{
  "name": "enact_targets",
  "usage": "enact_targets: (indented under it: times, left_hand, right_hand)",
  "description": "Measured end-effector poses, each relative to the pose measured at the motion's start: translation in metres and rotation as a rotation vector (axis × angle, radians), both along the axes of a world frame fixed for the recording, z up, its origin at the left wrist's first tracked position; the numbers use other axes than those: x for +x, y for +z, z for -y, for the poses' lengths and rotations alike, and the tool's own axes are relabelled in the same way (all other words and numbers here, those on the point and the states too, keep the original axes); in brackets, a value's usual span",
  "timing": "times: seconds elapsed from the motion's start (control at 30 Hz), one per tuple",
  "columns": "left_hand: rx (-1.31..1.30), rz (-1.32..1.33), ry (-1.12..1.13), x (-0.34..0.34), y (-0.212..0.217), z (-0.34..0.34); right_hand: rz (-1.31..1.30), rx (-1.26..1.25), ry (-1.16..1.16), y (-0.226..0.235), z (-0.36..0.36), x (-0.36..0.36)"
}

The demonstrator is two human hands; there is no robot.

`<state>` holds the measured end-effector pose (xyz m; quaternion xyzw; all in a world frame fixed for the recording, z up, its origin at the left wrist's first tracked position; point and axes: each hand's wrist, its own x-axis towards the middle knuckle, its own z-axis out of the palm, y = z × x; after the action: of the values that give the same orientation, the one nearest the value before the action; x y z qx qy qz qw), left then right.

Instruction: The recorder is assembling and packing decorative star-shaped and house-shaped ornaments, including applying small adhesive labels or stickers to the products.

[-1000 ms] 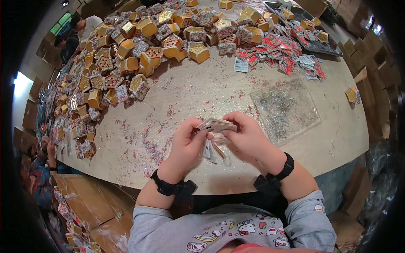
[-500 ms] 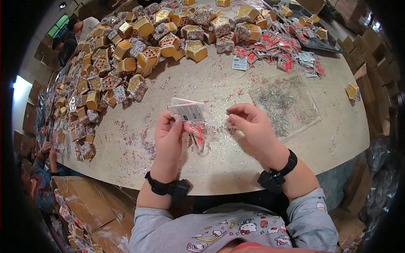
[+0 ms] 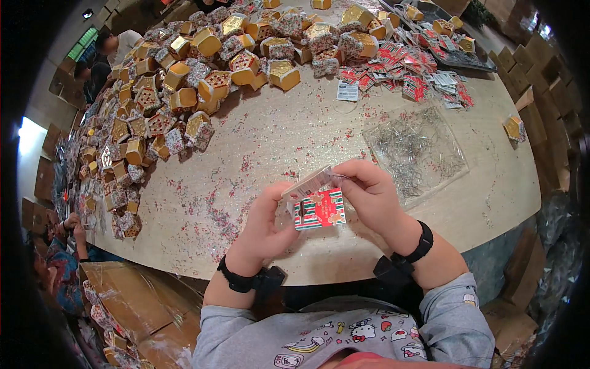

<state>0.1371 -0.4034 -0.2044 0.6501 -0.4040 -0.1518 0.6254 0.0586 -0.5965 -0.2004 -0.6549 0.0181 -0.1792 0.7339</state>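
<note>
My left hand (image 3: 267, 224) grips the left side of a small stack of printed cards (image 3: 322, 209), red with green-and-white stripes. Another card with a pale printed back (image 3: 307, 183) stands tilted up along the stack's far edge. At the upper right corner of these cards, my right hand (image 3: 372, 197) has thumb and forefinger pinched together. What exactly lies between those fingertips is too small to tell. Both hands are held over the near middle of the table (image 3: 246, 141). To the right of my right hand lies a flat clear bag (image 3: 424, 150) with many thin silvery wire pieces.
Gold house-shaped pieces with speckled coating (image 3: 209, 40) heap along the far and left table. Red and white cards (image 3: 399, 64) pile at the back, beside a dark tray (image 3: 470, 59). One gold piece (image 3: 514, 129) sits at the right edge. Cardboard (image 3: 132, 301) stands lower left; people work at left.
My hands have come together at the cards. The stack has turned, now showing its red striped face, and my right fingers have moved left onto its corner.
</note>
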Motion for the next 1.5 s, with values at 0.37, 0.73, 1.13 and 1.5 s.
enact_targets:
  times: [0.37, 0.73, 1.13, 1.5]
  left_hand:
    - [0.109, 0.388, 0.018, 0.012, 0.007, 0.000]
    - [0.288, 0.429, 0.005, 0.000, 0.030, 0.006]
    - [0.320, 0.419, 0.169, -0.003, 0.019, 0.005]
    - [0.065, 0.167, 0.362, 0.001, 0.013, -0.003]
  right_hand:
    - [0.224, -0.377, -0.012, 0.005, -0.002, 0.000]
    - [0.262, -0.406, 0.096, 0.005, -0.005, 0.003]
    - [0.041, -0.286, 0.185, -0.001, -0.016, -0.002]
    - [0.052, -0.807, 0.144, -0.009, -0.012, 0.004]
